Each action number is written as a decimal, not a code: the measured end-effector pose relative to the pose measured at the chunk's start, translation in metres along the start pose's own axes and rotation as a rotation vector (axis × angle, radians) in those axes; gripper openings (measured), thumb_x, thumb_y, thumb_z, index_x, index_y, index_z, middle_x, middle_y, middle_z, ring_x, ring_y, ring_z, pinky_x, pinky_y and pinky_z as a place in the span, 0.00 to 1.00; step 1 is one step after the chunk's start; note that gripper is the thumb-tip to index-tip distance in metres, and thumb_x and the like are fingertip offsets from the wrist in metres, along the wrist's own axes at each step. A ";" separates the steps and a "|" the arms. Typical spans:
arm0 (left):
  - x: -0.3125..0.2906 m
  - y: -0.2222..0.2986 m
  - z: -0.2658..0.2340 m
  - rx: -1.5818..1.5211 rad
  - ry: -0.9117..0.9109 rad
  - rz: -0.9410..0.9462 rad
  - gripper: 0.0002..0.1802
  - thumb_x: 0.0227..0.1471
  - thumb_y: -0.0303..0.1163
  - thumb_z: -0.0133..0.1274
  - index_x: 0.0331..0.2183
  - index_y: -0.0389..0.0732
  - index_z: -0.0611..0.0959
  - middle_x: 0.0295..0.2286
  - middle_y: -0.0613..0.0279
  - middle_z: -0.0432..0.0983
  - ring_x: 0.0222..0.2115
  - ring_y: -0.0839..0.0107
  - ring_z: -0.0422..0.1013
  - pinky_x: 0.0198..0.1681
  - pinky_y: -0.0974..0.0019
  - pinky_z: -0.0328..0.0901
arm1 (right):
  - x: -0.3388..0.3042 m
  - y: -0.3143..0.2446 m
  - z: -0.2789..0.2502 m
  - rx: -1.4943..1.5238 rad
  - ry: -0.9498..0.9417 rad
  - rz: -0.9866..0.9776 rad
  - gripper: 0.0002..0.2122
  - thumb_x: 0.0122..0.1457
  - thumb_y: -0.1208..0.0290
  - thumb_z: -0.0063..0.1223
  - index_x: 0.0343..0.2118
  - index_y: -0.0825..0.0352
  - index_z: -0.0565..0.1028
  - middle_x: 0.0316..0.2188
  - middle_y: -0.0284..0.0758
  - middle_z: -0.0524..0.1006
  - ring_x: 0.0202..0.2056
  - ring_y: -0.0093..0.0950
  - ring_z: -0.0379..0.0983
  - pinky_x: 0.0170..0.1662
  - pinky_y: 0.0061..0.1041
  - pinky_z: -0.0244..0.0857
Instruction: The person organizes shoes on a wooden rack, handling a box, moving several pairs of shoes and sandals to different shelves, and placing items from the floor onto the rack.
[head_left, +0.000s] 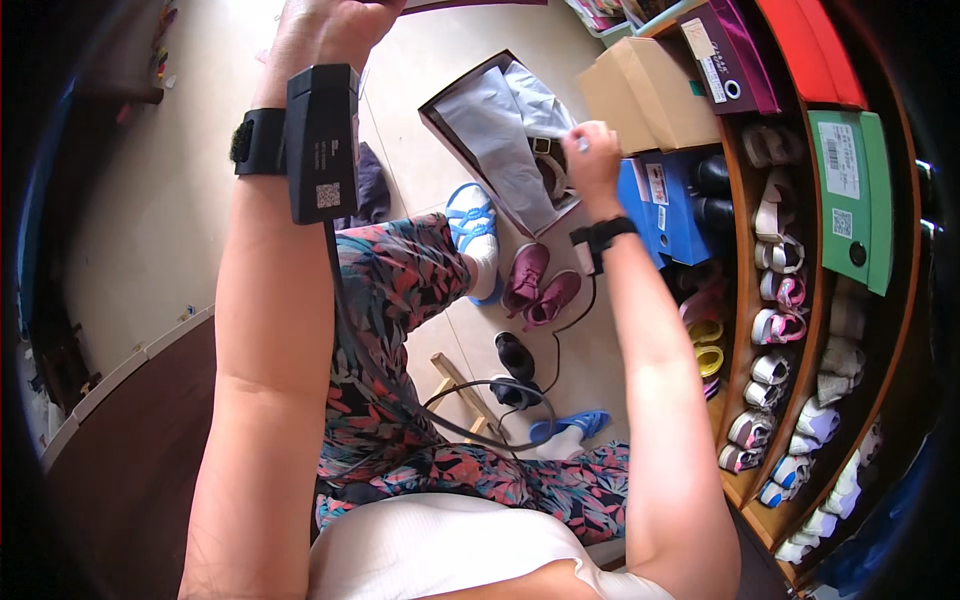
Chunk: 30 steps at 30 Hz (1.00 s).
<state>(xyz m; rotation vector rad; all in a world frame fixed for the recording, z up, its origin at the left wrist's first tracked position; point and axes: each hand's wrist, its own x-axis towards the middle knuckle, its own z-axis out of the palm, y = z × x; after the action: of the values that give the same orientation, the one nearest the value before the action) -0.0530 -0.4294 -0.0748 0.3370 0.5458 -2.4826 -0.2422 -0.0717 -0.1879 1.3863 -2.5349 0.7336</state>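
My left hand (345,22) reaches to the top edge of the view, where its fingers are cut off. Just to the right of it, the edge of a flat dark purple thing (478,4) shows. My right hand (594,162) has its fingers curled in at the right side of an open shoebox (437,120). Whatever those fingers hold, if anything, is hidden. White tissue paper (478,120) covers much of the box's inside. A dark strapped shoe with a buckle (545,148) lies in it, right beside my right hand.
Maroon shoes (526,278) and black shoes (514,355) stand on the floor near my feet. To the right are a brown carton (640,95), a blue shoebox (640,205) and a wooden shoe rack (738,330) with several pairs and a green box (850,190). A black cable (553,360) loops between my arms.
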 end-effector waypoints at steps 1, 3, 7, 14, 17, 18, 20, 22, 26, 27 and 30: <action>0.000 -0.002 0.001 -0.017 0.000 -0.008 0.23 0.56 0.37 0.52 0.49 0.34 0.71 0.37 0.55 0.76 0.38 0.69 0.73 0.46 0.64 0.69 | 0.013 0.024 0.001 0.394 -0.047 0.235 0.06 0.52 0.72 0.57 0.32 0.63 0.74 0.30 0.33 0.75 0.34 0.30 0.72 0.39 0.31 0.67; -0.007 0.001 0.005 -0.035 0.010 -0.002 0.23 0.56 0.37 0.53 0.50 0.34 0.70 0.37 0.55 0.76 0.38 0.69 0.73 0.45 0.65 0.69 | 0.031 0.050 -0.004 0.970 -0.075 0.602 0.07 0.57 0.70 0.55 0.34 0.66 0.73 0.30 0.32 0.76 0.32 0.24 0.73 0.36 0.25 0.69; -0.018 0.011 0.005 -0.059 0.034 0.016 0.24 0.55 0.36 0.54 0.50 0.35 0.69 0.37 0.55 0.76 0.38 0.68 0.73 0.44 0.67 0.69 | 0.056 0.057 -0.032 1.205 -0.088 0.928 0.06 0.63 0.68 0.49 0.37 0.66 0.72 0.34 0.34 0.77 0.36 0.26 0.75 0.41 0.27 0.71; -0.021 0.010 0.009 -0.178 0.087 0.026 0.27 0.54 0.35 0.56 0.52 0.36 0.68 0.37 0.54 0.76 0.37 0.68 0.73 0.42 0.70 0.69 | 0.056 0.050 -0.054 1.215 -0.181 0.935 0.13 0.61 0.61 0.55 0.40 0.64 0.69 0.36 0.33 0.77 0.37 0.25 0.75 0.42 0.25 0.71; -0.038 0.015 0.004 -1.343 0.003 -0.724 0.25 0.51 0.35 0.58 0.49 0.38 0.71 0.37 0.54 0.76 0.36 0.68 0.74 0.42 0.69 0.69 | 0.063 0.030 -0.044 0.985 -0.270 0.804 0.29 0.53 0.57 0.64 0.52 0.69 0.65 0.42 0.38 0.76 0.39 0.27 0.75 0.44 0.26 0.70; -0.040 0.014 0.003 -1.337 -0.007 -0.724 0.25 0.51 0.35 0.58 0.49 0.38 0.71 0.37 0.54 0.76 0.36 0.68 0.74 0.42 0.69 0.69 | 0.066 0.021 -0.041 0.807 -0.296 0.701 0.35 0.51 0.58 0.66 0.56 0.72 0.63 0.43 0.41 0.76 0.41 0.27 0.75 0.45 0.25 0.69; -0.051 -0.025 0.010 -2.878 -0.087 -1.605 0.20 0.50 0.33 0.59 0.44 0.40 0.75 0.35 0.54 0.77 0.36 0.67 0.74 0.40 0.68 0.70 | 0.059 0.021 -0.028 0.857 -0.309 0.511 0.30 0.50 0.72 0.63 0.56 0.72 0.67 0.46 0.43 0.76 0.45 0.28 0.73 0.50 0.25 0.65; -0.026 -0.012 -0.007 -2.575 0.062 -1.792 0.18 0.49 0.35 0.60 0.41 0.40 0.77 0.33 0.53 0.77 0.34 0.66 0.75 0.38 0.68 0.69 | 0.052 0.020 -0.012 0.792 -0.264 0.296 0.25 0.49 0.78 0.59 0.54 0.67 0.72 0.47 0.37 0.76 0.45 0.26 0.73 0.49 0.25 0.66; -0.043 -0.027 -0.003 -3.037 0.115 -1.753 0.24 0.49 0.41 0.59 0.44 0.35 0.75 0.32 0.50 0.77 0.32 0.63 0.75 0.38 0.69 0.69 | 0.014 -0.028 0.012 0.401 -0.459 -0.015 0.23 0.51 0.83 0.47 0.50 0.56 0.76 0.27 0.38 0.71 0.30 0.31 0.69 0.39 0.26 0.65; -0.033 -0.023 -0.007 -2.779 0.134 -1.755 0.22 0.50 0.38 0.59 0.43 0.36 0.75 0.32 0.49 0.77 0.33 0.62 0.75 0.39 0.68 0.70 | 0.002 -0.023 0.025 0.465 -0.373 -0.081 0.26 0.50 0.84 0.46 0.54 0.55 0.73 0.25 0.37 0.69 0.30 0.34 0.68 0.39 0.26 0.65; -0.028 0.016 -0.012 -2.061 0.074 -1.437 0.18 0.50 0.32 0.56 0.43 0.36 0.75 0.32 0.48 0.77 0.36 0.58 0.75 0.42 0.62 0.70 | -0.024 -0.061 0.035 0.566 -0.421 0.133 0.28 0.50 0.82 0.48 0.57 0.54 0.69 0.29 0.43 0.72 0.34 0.40 0.72 0.40 0.32 0.66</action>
<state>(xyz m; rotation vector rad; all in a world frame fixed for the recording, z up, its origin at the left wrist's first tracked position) -0.0199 -0.4228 -0.0806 -1.0768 3.4694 -1.1205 -0.1757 -0.0982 -0.2057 1.6929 -2.8945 1.4017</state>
